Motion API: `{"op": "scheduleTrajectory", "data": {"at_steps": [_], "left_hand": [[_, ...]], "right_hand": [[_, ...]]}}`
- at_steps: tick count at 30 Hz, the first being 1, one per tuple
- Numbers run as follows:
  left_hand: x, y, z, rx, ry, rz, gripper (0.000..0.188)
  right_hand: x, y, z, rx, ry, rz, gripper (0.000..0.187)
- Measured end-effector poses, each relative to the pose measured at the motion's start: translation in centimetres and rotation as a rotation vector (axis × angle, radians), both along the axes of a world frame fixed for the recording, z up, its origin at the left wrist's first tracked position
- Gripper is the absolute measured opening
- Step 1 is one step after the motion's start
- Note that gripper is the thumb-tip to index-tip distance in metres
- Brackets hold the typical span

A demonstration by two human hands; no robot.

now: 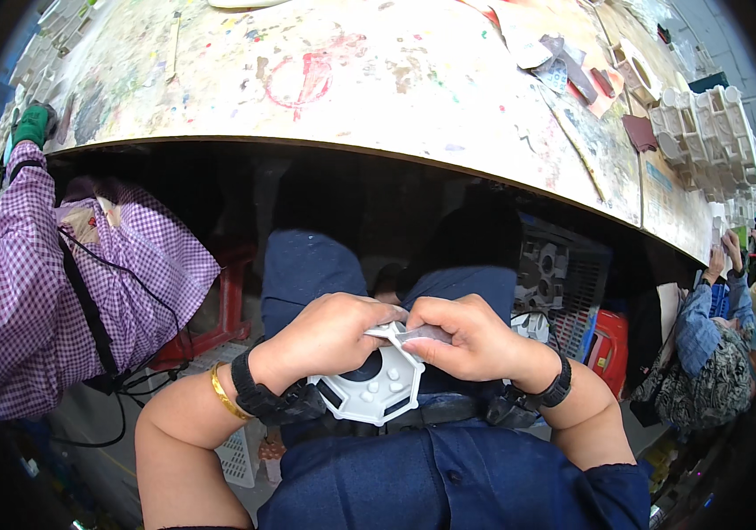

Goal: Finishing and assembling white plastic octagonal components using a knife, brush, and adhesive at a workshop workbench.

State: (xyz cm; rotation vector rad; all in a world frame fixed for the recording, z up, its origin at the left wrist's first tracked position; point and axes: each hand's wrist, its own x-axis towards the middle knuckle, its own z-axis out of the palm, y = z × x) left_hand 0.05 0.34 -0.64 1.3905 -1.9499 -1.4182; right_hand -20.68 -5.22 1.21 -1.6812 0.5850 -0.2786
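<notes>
Above my lap, my left hand (pixel 326 334) grips a white eight-sided frame-like piece (pixel 384 389) with a round dark opening and several small raised bumps. The fingers of this hand are closed on its upper edge. Pinched between thumb and fingers of my right hand (pixel 473 340) is a grey folded strip (pixel 424 334) that looks like sandpaper. It touches the upper corner of the white piece, close to my left fingertips. My palms and the underside of the piece are hidden.
A paint-stained table (pixel 378 79) spans the far side. Dark sandpaper scraps (pixel 568 71) and stacked white moulded pieces (pixel 705 128) are at its right. A blue crate (pixel 577 291) and red stool (pixel 606 353) stand right. A person in a checked sleeve (pixel 20 256) works left; others sit right.
</notes>
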Motion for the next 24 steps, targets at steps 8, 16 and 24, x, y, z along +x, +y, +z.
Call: {"op": "scheduleTrajectory", "data": {"at_steps": [8, 16, 24], "left_hand": [[-0.3, -0.1, 0.4, -0.024, 0.006, -0.011, 0.018], [0.0, -0.4, 0.2, -0.030, -0.017, 0.005, 0.020], [0.1, -0.5, 0.5, 0.052, -0.019, -0.010, 0.026]], "right_hand": [[0.1, -1.0, 0.6, 0.081, 0.093, 0.113, 0.014], [0.3, -0.9, 0.1, 0.119, 0.078, 0.096, 0.016], [-0.7, -1.9, 0.6, 0.246, 0.055, 0.187, 0.017]]}}
